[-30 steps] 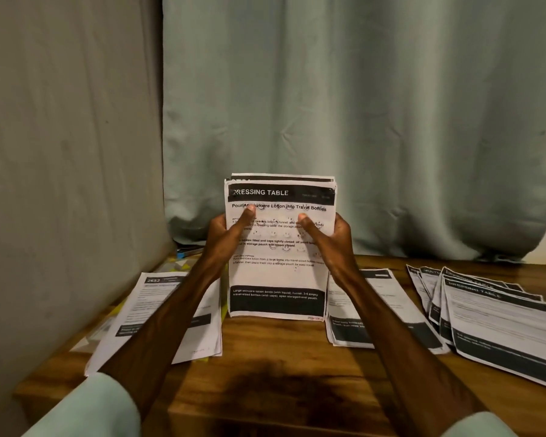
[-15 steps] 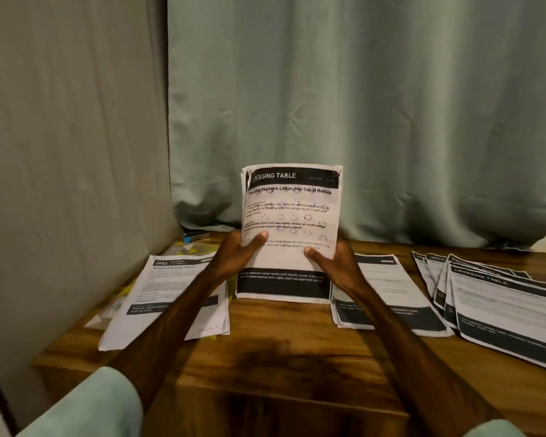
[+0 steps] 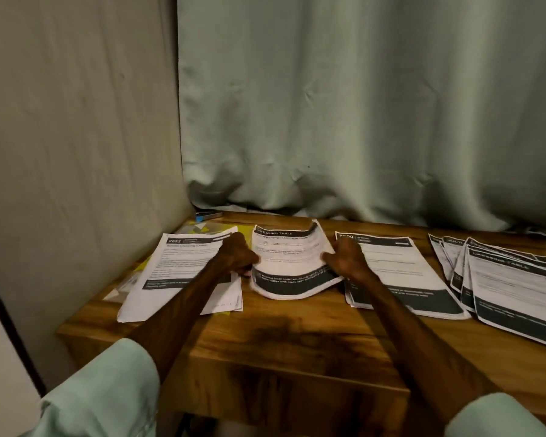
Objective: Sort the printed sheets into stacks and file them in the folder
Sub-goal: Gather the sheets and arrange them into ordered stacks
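A stack of printed sheets headed "DRESSING TABLE" (image 3: 289, 263) lies low over the wooden table (image 3: 297, 335), its front edge bowed upward. My left hand (image 3: 238, 255) grips its left edge and my right hand (image 3: 344, 258) grips its right edge. To the left lies a stack headed "2652" (image 3: 177, 272). On the right side sits another printed stack (image 3: 401, 272). A fanned spread of sheets (image 3: 511, 288) covers the far right. A yellow patterned folder (image 3: 202, 229) shows under the left stack.
A pale green curtain (image 3: 360, 105) hangs behind the table and a grey wall (image 3: 76, 137) closes the left side. A small blue object (image 3: 207, 215) lies at the back left corner. The table's front edge runs just before my forearms.
The "DRESSING TABLE" stack stood upright on its lower edge; both hands have lowered it nearly flat onto the table between the two stacks.
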A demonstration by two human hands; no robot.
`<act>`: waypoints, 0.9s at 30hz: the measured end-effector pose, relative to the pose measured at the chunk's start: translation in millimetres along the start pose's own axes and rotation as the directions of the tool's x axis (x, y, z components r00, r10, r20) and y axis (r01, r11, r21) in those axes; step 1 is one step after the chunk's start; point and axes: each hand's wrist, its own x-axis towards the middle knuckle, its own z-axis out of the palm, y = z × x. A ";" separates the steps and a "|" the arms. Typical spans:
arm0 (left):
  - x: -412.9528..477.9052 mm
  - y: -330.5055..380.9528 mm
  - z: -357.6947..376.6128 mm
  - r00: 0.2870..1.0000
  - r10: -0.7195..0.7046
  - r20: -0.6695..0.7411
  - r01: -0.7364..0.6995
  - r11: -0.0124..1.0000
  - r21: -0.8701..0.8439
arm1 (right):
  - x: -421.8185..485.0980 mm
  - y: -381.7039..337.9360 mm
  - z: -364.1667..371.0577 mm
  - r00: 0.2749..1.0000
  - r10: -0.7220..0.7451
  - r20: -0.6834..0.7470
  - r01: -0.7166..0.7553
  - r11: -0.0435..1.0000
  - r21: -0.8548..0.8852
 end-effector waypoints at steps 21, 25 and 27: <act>-29.4 46.9 36.9 0.880 0.394 -0.265 -0.296 0.892 0.343 | -11.4 17.0 -42.9 0.974 -0.146 -0.173 0.111 0.973 -0.201; -44.5 87.6 70.8 0.839 0.510 -0.188 -0.434 0.837 0.333 | -22.2 53.1 -77.3 0.968 -0.114 -0.223 0.068 0.976 -0.207; -52.3 111.4 90.2 0.814 0.562 -0.143 -0.496 0.803 0.331 | -28.1 75.3 -98.8 0.964 -0.085 -0.253 0.030 0.976 -0.214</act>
